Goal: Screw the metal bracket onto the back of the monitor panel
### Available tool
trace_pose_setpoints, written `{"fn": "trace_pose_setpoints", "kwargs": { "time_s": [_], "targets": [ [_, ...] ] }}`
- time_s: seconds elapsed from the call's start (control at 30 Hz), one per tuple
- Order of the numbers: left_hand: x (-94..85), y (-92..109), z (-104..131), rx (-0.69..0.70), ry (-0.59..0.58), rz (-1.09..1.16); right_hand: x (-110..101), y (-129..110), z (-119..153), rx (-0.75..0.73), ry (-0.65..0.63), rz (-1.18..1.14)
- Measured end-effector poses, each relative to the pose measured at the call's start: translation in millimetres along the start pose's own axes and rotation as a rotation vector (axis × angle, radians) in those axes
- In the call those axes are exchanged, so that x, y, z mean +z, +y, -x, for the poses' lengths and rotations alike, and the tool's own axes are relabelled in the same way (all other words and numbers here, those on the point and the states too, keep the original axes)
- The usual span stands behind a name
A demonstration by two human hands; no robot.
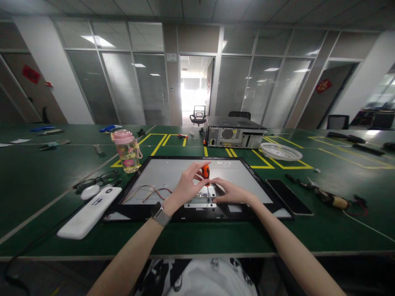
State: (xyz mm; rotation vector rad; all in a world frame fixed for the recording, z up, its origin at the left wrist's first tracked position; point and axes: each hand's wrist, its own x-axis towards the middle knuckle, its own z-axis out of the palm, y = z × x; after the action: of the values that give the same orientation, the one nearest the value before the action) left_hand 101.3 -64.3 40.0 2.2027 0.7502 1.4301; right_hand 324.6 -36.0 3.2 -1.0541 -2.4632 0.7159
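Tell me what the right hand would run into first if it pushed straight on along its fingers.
The right hand would meet the upright orange-handled screwdriver first, with the left hand beyond. Whether its fingertips already touch is unclear.

Matt pale panel [160, 174], metal bracket [193, 205], plastic screwdriver handle [205, 171]; glossy phone [288, 197], metal computer case [236, 122], smooth tabletop [197, 240]

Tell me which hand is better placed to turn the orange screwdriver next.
Probably the left: the left hand has its fingers and thumb at the handle of the orange screwdriver. The right hand sits lower, fingertips near the shaft and the metal bracket.
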Motion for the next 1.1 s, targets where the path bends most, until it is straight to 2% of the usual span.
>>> {"fn": "trace_pose_setpoints", "kwargs": {
  "time_s": [0.1,0.23,0.37,0.43,0.53,0.67,0.77,0.9,1.0,1.1],
  "targets": [
    [-0.3,-2.0,-0.4,-0.005,-0.036,0.009,0.3,0.8,-0.2,-0.002,0.003,0.001],
    [-1.1,-1.4,-0.8,-0.022,0.012,-0.002,-0.2,0.4,0.0,-0.009,0.009,-0.003],
    [-1.7,1.3,-0.7,-0.023,-0.029,0.039,-1.0,-1.0,0.4,0.003,0.003,0.002],
    [-1.9,2.8,-0.9,-0.030,-0.014,0.038,-1.3,-1.6,0.6,0.003,0.000,0.008],
    [-2.5,5.5,-1.3,-0.004,0.017,-0.005,-1.8,-2.3,0.8,-0.007,0.004,-0.001],
    [-2.8,8.3,-1.8,0.017,-0.014,0.001,-2.1,-2.9,1.1,-0.015,0.001,-0.006],
    [-1.7,9.0,-2.0,0.036,0.042,-0.028,-2.2,-3.3,1.5,-0.009,-0.005,0.003],
    [-0.5,9.9,-2.2,0.046,0.035,-0.007,-2.5,-4.1,1.5,0.019,-0.008,0.008],
    [-1.1,11.8,-2.2,0.038,0.072,-0.021,-2.6,-4.3,1.0,0.007,-0.008,0.015],
    [-2.7,14.6,-2.3,0.064,0.031,-0.026,-2.2,-3.5,0.8,0.000,-0.004,0.006]
  ]
}}
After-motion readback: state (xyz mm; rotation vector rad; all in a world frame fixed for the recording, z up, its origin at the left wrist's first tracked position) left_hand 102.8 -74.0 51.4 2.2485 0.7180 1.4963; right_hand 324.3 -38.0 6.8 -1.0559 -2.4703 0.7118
